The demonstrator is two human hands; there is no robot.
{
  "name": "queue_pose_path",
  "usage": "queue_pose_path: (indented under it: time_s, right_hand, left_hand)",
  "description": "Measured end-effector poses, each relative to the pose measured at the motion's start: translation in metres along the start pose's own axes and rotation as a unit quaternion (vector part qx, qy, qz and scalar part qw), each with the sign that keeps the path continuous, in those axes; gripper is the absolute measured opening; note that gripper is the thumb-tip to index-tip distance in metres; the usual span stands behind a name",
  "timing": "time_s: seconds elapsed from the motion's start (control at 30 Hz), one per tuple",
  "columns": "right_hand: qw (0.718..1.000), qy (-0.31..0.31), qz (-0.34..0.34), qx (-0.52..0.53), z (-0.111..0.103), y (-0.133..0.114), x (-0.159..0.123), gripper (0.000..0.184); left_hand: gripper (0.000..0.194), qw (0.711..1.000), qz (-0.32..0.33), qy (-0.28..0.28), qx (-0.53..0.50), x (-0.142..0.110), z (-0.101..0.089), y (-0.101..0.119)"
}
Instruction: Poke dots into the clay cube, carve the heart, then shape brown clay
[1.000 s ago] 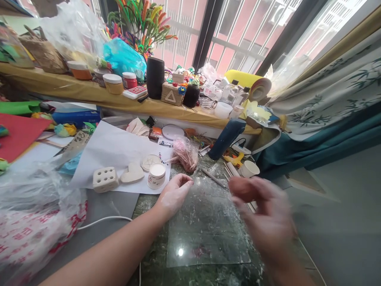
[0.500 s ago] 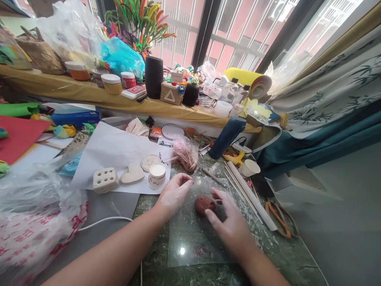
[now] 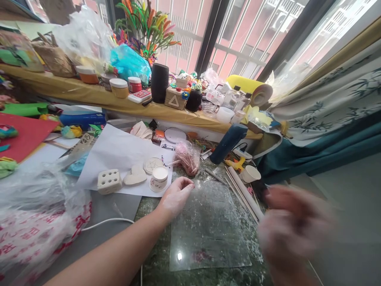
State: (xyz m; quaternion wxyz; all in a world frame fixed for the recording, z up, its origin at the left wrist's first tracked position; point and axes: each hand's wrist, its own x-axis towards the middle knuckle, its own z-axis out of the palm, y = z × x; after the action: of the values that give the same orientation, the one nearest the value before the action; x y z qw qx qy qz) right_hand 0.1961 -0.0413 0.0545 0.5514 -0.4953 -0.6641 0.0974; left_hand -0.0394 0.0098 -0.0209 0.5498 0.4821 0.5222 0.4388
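My left hand [image 3: 177, 194], dusted white, hovers at the top left of a clear sheet [image 3: 208, 234]. Its fingers are curled with the tips close to the thumb; anything between them is too small to make out. On the right, my raised right hand [image 3: 293, 222] is smeared by motion. Its fingers look curled, with reddish brown at the top, apparently around the lump of brown clay, which no longer shows on the sheet. A dark red smudge [image 3: 203, 255] marks the sheet's lower part. A bag of brown clay [image 3: 187, 158] lies beyond my left hand.
Left of my hand, a pale clay die [image 3: 109, 181], a clay heart [image 3: 135, 176] and a small white tub [image 3: 158, 178] stand on white paper [image 3: 116, 147]. To the right are a roller [image 3: 242, 190], thin sticks and a paper cup [image 3: 250, 174]. A cluttered ledge [image 3: 125, 105] runs behind.
My right hand has moved right and up from the sheet, and the brown clay has left its spot there. My left hand has barely moved. The view has shifted slightly.
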Motion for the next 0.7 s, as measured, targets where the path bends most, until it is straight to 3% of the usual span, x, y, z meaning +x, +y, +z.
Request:
queue_pose_path:
  time_s: [0.1, 0.27, 0.37, 0.5, 0.6, 0.7]
  right_hand:
    - [0.989, -0.131, 0.017, -0.063, 0.023, 0.013, -0.028, 0.049]
    - [0.970, -0.172, 0.108, -0.134, 0.048, 0.028, -0.058, 0.062]
    - [0.955, -0.242, 0.066, -0.160, 0.059, 0.033, -0.062, 0.061]
    - [0.948, -0.290, -0.047, -0.122, 0.061, 0.031, -0.064, 0.043]
    - [0.917, -0.374, -0.108, -0.086, 0.057, 0.022, -0.068, 0.059]
    - [0.909, -0.399, -0.097, -0.065, 0.056, 0.011, -0.069, 0.065]
  left_hand:
    - [0.023, 1.000, 0.010, 0.008, -0.011, 0.000, 0.001, 0.002]
    - [0.022, 1.000, -0.001, 0.006, -0.025, -0.002, 0.003, 0.007]
    - [0.022, 1.000, 0.004, 0.009, -0.026, -0.002, 0.003, 0.007]
    - [0.022, 0.999, 0.010, 0.011, -0.028, 0.000, 0.003, 0.003]
    - [0.022, 0.999, 0.011, 0.011, -0.029, 0.002, 0.002, -0.001]
    - [0.024, 1.000, 0.009, 0.008, -0.025, 0.002, 0.001, -0.002]
